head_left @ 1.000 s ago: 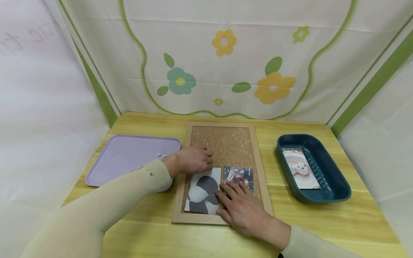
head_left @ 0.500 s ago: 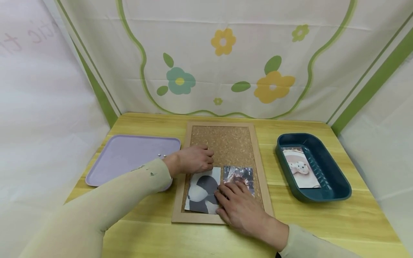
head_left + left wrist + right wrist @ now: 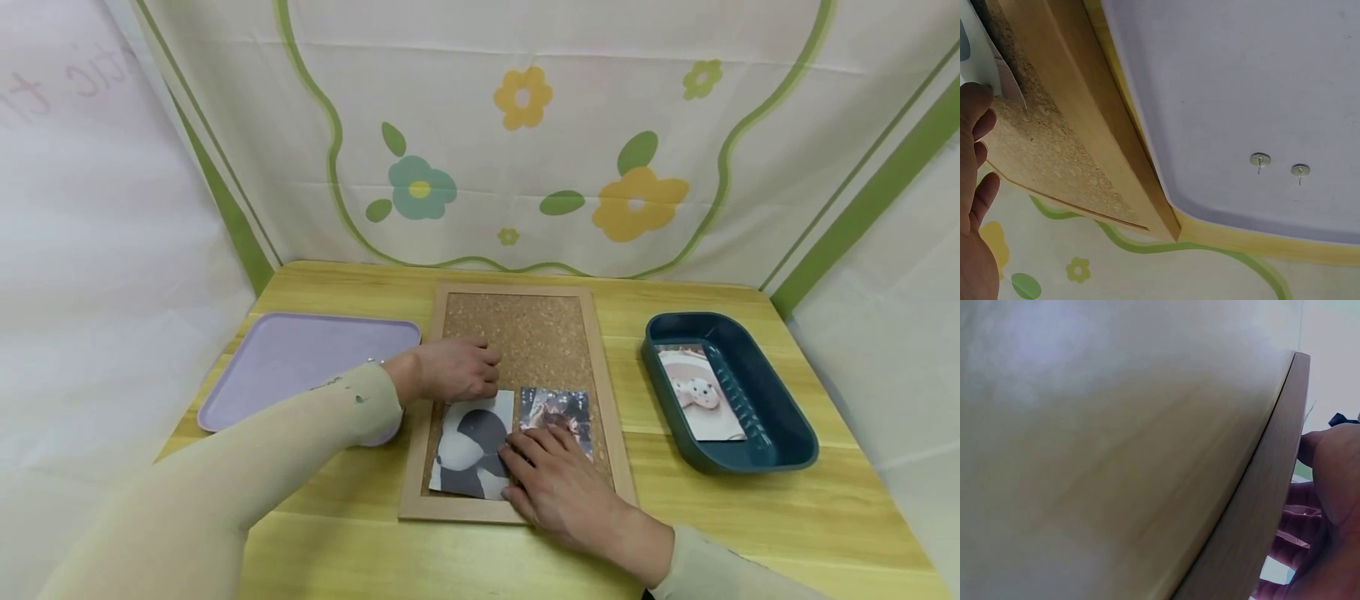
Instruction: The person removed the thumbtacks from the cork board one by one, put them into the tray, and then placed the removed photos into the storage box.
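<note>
My left hand [image 3: 456, 370] bends over the top edge of a black, grey and white photo [image 3: 468, 458]. In the left wrist view its fingertip [image 3: 982, 97] touches that edge, whose corner curls up off the cork; whether something small lies under the fingers is hidden. My right hand [image 3: 558, 492] rests with spread fingers on a dark photo [image 3: 553, 408] and on the right side of the first photo. Both photos lie on the near half of a wood-framed cork board [image 3: 525, 333]. Two clear-headed pushpins [image 3: 1260, 160] lie on the lilac tray [image 3: 300, 350].
Right of the board stands a dark teal bin [image 3: 780, 392] with another photo [image 3: 701, 396] in it. The tray sits to the left, close to the board's frame [image 3: 600, 367]. A flowered cloth [image 3: 480, 167] hangs behind the wooden table [image 3: 360, 533].
My left hand and forearm have shifted very slightly right, and the sleeve now partly covers the pushpins in the head view. The right hand and photos stay in place.
</note>
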The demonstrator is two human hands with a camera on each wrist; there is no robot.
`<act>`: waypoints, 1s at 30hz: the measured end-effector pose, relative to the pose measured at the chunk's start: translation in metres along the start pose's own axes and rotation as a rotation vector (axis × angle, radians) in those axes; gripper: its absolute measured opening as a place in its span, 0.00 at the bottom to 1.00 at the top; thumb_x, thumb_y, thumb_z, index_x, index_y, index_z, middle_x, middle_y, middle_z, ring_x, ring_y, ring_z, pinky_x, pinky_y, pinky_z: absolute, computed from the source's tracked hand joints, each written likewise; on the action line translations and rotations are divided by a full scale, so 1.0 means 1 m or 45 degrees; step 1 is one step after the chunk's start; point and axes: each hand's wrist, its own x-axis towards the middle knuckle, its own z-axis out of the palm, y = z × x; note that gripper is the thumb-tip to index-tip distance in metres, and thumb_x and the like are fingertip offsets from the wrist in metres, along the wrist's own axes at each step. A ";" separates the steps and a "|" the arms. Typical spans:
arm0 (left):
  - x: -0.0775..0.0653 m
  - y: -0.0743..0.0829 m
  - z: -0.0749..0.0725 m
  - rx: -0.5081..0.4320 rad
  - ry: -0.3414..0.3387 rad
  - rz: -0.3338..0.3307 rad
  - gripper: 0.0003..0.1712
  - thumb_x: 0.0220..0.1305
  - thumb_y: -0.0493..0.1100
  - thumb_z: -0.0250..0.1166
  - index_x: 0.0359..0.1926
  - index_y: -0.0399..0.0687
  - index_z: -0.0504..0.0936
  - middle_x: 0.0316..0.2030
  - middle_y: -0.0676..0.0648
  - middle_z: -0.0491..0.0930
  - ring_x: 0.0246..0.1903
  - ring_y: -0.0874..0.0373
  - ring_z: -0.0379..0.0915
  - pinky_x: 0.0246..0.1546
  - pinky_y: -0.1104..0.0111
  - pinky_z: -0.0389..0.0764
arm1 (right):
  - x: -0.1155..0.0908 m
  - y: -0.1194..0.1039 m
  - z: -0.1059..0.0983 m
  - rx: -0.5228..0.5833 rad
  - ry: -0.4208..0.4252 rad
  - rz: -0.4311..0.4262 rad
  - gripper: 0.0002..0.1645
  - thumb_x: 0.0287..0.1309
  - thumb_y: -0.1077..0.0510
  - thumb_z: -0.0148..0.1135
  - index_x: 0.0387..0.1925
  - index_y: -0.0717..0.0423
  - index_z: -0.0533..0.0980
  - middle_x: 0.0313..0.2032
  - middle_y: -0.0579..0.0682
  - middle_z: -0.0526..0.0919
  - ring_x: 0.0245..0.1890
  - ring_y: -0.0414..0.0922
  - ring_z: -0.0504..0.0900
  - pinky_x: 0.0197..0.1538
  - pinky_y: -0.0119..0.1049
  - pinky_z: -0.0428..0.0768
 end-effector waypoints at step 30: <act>0.001 0.000 0.005 0.000 0.047 0.020 0.14 0.82 0.50 0.52 0.50 0.60 0.86 0.47 0.58 0.82 0.45 0.57 0.70 0.48 0.63 0.73 | 0.001 -0.001 -0.002 0.010 -0.016 0.010 0.29 0.75 0.38 0.59 0.66 0.48 0.80 0.66 0.49 0.81 0.65 0.50 0.77 0.67 0.55 0.75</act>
